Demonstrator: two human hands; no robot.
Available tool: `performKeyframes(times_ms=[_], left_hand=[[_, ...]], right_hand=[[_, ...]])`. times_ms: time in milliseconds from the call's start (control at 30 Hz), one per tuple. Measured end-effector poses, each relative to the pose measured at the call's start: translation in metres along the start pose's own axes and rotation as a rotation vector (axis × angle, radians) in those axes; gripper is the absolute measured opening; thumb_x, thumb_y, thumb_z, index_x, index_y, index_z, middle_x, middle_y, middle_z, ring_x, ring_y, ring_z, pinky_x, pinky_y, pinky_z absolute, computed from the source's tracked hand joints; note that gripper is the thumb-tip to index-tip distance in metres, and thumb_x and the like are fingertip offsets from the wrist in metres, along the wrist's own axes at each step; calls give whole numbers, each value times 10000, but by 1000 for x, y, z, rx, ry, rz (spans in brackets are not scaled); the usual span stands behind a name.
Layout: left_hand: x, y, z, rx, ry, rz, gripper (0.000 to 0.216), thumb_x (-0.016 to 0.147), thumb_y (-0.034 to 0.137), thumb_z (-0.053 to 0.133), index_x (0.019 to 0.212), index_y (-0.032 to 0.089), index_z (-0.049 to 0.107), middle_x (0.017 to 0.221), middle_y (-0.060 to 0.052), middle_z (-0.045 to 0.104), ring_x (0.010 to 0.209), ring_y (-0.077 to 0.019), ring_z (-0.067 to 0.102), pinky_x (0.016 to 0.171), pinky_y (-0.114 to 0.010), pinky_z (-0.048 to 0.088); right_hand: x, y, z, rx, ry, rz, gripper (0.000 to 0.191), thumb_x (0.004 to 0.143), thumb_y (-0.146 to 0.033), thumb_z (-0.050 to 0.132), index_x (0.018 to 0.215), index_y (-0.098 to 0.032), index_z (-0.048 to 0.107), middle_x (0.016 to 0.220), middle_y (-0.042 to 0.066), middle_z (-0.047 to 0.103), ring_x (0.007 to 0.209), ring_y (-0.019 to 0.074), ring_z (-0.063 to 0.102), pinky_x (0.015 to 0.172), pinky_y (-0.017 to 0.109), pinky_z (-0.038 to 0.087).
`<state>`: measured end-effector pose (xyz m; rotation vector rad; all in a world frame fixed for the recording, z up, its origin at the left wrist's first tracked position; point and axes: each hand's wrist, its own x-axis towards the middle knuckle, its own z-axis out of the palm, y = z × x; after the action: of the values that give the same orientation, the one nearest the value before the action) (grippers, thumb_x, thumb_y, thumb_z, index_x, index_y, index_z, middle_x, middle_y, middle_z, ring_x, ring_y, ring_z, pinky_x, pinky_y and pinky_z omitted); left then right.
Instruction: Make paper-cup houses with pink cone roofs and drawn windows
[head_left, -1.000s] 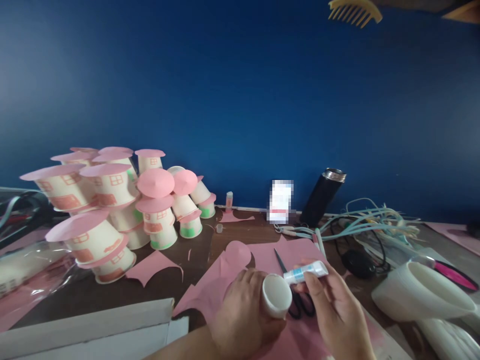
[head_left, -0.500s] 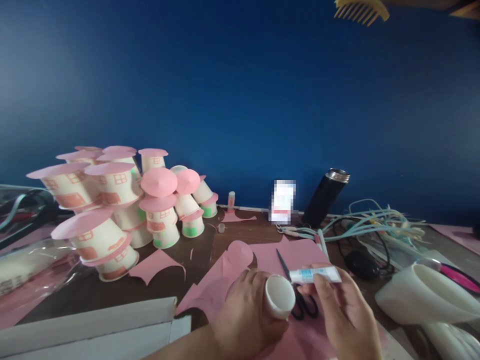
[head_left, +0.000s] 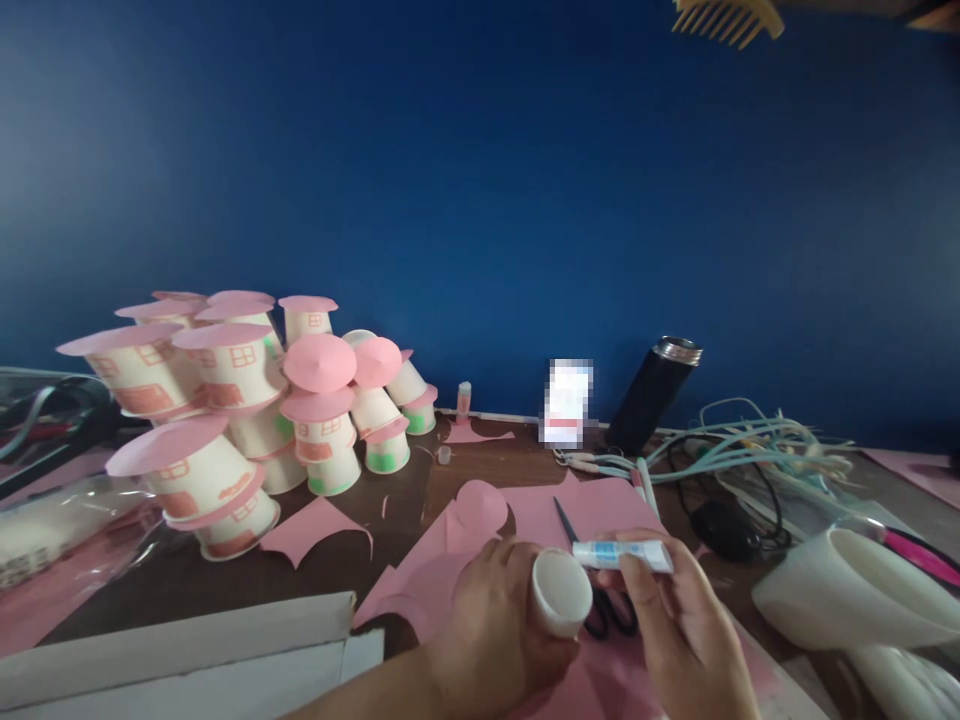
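My left hand is wrapped round a white paper cup, whose round, recessed end faces up toward me. Between the thumb and fingers of my right hand lies a white glue tube with blue print. It is held nearly level, its left end close to the cup's far rim; whether they touch I cannot tell. Black-handled scissors rest on pink paper behind the cup, partly covered by the tube and my right hand. A cut pink disc lies just beyond my left hand.
Stacked cup houses with pink paper roofs fill the left side. At the back stand a small bottle, a blurred bright screen and a black flask. Cables, a mouse and nested white cups lie right. A cardboard box is front left.
The glue tube in my right hand has shifted slightly left, toward the cup's rim. My left hand keeps its hold on the cup almost unmoved.
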<state>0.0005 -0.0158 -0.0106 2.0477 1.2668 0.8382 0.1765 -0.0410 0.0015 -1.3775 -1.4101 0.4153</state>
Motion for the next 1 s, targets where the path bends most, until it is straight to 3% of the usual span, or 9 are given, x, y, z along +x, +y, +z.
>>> performKeyframes(times_ms=[267,567,700,800,900,1000], left_hand=[[-1,-10,8,15,20,66,420,651,279,665,1049,159,605,1030,-127,660,974,-322,593,904,-522,487],[0,0,1,18,-7,19,431,611,251,675,1028,158,624,1031,-134,669,975,-329,604,883,-513,507],[-1,-1,4,48,37,14,369,625,212,636,993,178,629,996,-122,677,947,-322,615,867,-507,512],[-3,-5,6,-1,46,17,456,639,220,626,1092,180,603,1039,-120,670,966,-321,614,887,-514,507],[-4,-5,5,-42,35,-9,602,645,233,615,1238,165,534,1114,-137,658,1028,-332,604,926,-521,494],[-4,-3,4,-44,15,-56,661,635,221,603,1284,150,502,1179,-152,648,1098,-348,587,976,-523,469]], right_hand=[[-2,10,2,-1,-41,45,212,906,-452,562,976,-253,588,788,9,720,680,178,711,636,217,568],[3,2,-7,60,104,46,274,864,-482,616,980,-234,624,807,35,727,658,180,687,641,244,575],[4,3,-13,66,130,101,333,831,-530,639,973,-229,635,726,20,711,607,177,671,573,230,555],[13,8,-18,92,179,191,395,803,-564,662,991,-216,654,695,10,707,601,171,675,573,220,560],[27,17,-22,303,284,343,437,754,-535,735,1040,-210,675,759,-15,717,623,130,683,588,176,577],[39,29,-23,627,369,518,473,622,-461,850,964,-174,693,683,-30,708,571,105,673,572,153,596]])
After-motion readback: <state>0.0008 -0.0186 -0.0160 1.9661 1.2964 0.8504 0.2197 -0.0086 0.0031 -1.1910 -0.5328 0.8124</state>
